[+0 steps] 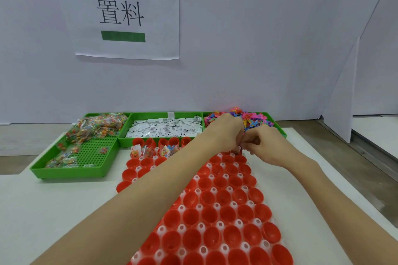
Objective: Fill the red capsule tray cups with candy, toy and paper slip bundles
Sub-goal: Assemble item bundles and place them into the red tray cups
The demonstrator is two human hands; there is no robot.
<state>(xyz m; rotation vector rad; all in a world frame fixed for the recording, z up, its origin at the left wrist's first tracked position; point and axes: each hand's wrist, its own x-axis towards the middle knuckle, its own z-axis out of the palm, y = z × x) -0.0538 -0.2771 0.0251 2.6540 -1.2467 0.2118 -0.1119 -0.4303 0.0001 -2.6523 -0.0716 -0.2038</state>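
Together, both hands meet over the far right corner of the red cup tray (217, 211).

Far left of the hands, a green tray (71, 170) holds clear candy bags (97, 127); next along, a second green tray (125, 139) is full of white paper slips (165, 128). Just left of the left hand (221, 133), a few far-row cups already carry small bundles (150, 150). That hand's fingers are curled, knuckles touching the right hand (265, 144), whose fingers are also curled; something small is pinched between them, too hidden to name or to say which hand has it. Behind both hands, a third green tray (280, 130) is heaped with bright plastic toys (254, 117). Nearer cups, under the forearms, stand bare.
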